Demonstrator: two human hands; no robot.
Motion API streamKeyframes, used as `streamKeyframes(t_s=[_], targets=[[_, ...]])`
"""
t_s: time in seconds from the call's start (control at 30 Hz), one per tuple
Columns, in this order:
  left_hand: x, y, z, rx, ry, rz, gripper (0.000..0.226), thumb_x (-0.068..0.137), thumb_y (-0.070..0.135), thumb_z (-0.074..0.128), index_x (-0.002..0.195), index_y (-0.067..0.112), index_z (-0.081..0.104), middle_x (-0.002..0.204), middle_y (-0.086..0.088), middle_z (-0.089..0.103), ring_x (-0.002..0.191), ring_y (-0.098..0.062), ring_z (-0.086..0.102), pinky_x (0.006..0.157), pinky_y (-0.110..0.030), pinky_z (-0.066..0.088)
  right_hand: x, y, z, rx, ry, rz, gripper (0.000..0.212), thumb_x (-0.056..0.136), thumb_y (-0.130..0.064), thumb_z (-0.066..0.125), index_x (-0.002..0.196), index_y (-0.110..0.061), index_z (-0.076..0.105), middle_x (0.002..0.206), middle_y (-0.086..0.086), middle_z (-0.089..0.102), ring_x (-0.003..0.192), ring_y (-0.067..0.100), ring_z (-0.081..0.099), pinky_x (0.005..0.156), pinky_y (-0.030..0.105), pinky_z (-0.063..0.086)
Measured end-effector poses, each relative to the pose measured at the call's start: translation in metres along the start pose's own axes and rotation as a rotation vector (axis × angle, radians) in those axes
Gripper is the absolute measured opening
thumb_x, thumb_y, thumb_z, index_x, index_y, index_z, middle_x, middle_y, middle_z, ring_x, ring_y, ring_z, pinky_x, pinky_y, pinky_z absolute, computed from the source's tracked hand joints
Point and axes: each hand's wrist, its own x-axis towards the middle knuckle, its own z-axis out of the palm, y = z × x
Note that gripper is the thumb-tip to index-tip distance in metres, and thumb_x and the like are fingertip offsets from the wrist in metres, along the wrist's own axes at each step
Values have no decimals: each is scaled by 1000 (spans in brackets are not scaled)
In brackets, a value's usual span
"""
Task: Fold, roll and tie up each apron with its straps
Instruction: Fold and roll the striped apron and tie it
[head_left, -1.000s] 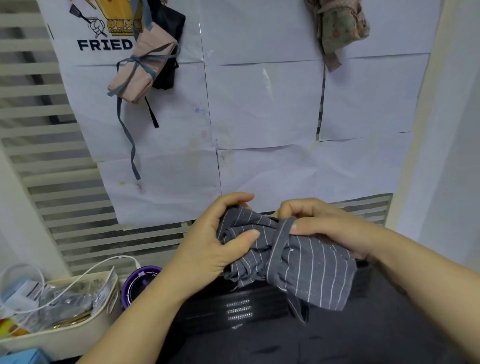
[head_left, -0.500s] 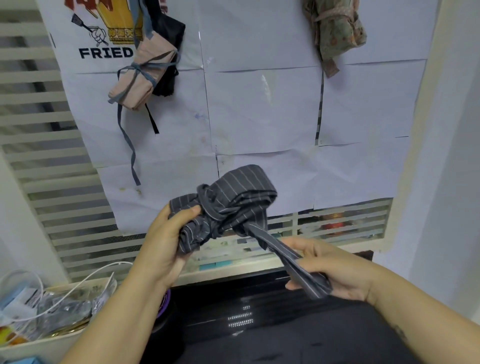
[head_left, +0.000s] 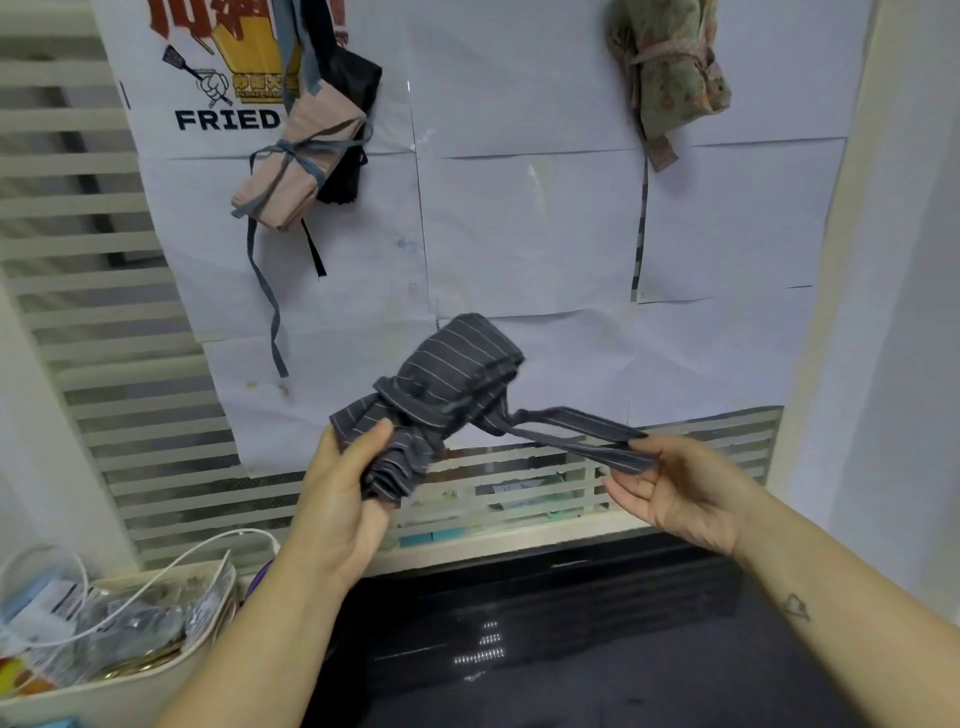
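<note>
A rolled grey pinstriped apron (head_left: 441, 395) is held up in front of the papered wall, a strap wound round its middle. My left hand (head_left: 343, 499) grips the lower end of the roll, thumb on top. Its strap (head_left: 576, 431) runs out to the right as a loop. My right hand (head_left: 670, 483) holds the end of that loop over its fingers, palm turned up. The strap is stretched fairly taut between roll and hand.
On the wall hang a tied pink apron roll (head_left: 296, 166) with a black one behind it, and a tied floral roll (head_left: 670, 78) at the upper right. A white bin (head_left: 119, 670) of clutter and cable sits lower left. A black table (head_left: 571, 649) lies below.
The roll went from low over the table, with both hands on it, up to wall height. My right hand left the roll and drew the strap out to the right.
</note>
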Motion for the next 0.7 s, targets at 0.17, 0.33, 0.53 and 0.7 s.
streamKeyframes(t_s=[0.17,0.33,0.53,0.7], targets=[[-18,0,7,258,-286,12,85,50,-14,70,122,29,56,102,-4,70,88,-17,69,69,-27,56,14,-37,24,-542,176,-160,13,87,-4,61,76,-13,60,72,2,57,64,12,41,53,22,40],[-42,0,17,778,-720,52,78,61,-3,69,116,50,55,112,9,66,98,-10,66,82,-21,50,14,-86,53,-1185,332,-463,16,91,-1,54,93,-13,66,90,6,66,70,14,55,49,15,36],[-35,-13,24,1153,-762,152,63,73,-4,64,104,49,53,109,18,63,97,-4,64,83,-24,51,-7,-110,108,-808,80,-469,9,95,-20,58,93,-13,64,88,6,68,50,6,49,51,14,42],[0,-14,16,1401,-719,589,73,77,7,58,117,62,32,126,32,36,123,4,39,103,-9,29,-34,-128,127,-682,-149,-535,26,92,-34,55,100,-10,60,90,6,68,73,15,69,64,22,56]])
